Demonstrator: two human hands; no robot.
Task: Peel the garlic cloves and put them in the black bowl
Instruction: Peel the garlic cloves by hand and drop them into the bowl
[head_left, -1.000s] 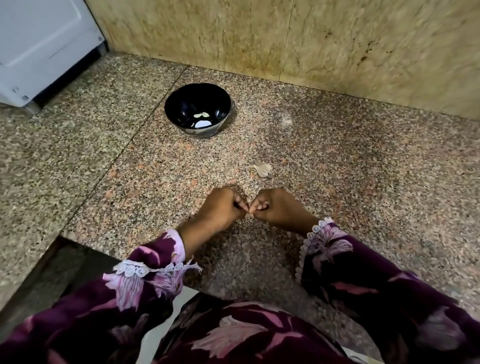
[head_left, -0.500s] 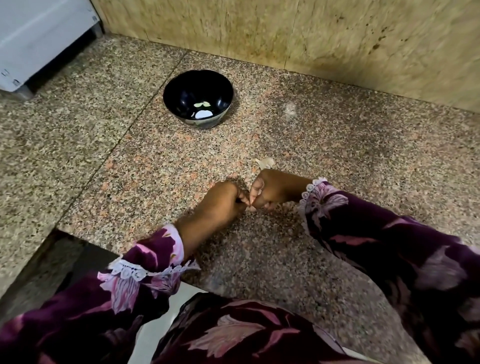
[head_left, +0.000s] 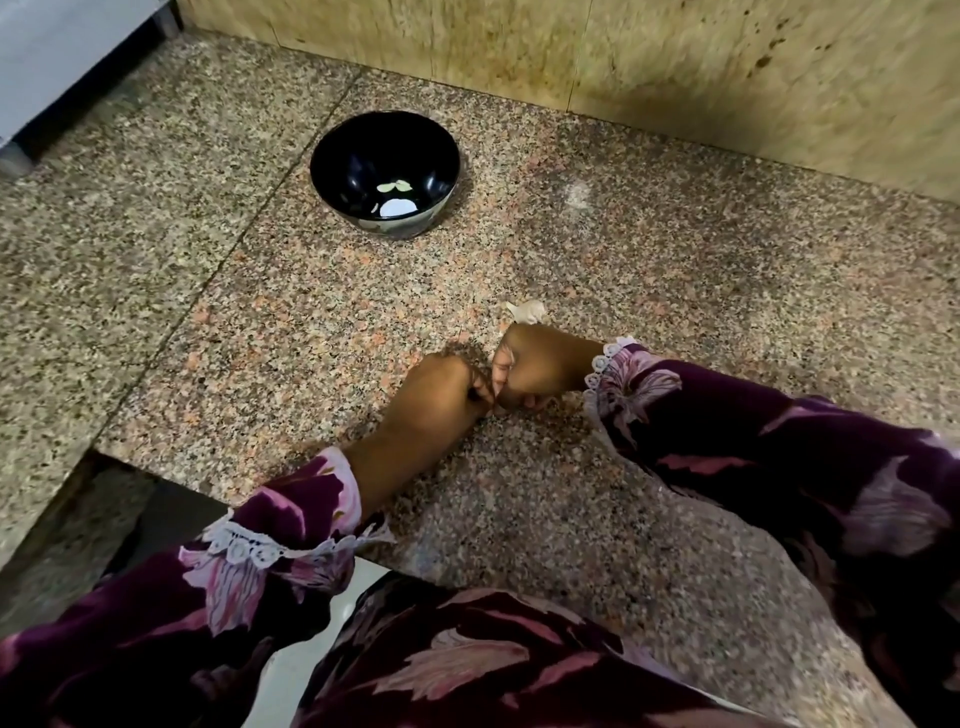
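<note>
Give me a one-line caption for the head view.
Both hands pinch together above the counter, black bowl beyond.

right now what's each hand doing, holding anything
left hand: fingers curled, pinching something hidden at the fingertips.
right hand: fingers curled, pinching there too; the thing cannot be told.

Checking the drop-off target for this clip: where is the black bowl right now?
In the head view the black bowl stands on the granite counter, up and left of both hands, near the back wall and well apart from them.

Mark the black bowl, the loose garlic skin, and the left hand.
black bowl (head_left: 332, 156): head view, bare inner wall.
garlic skin (head_left: 525, 310): head view, middle of the scrap.
left hand (head_left: 441, 397): head view, back of the hand.
</note>
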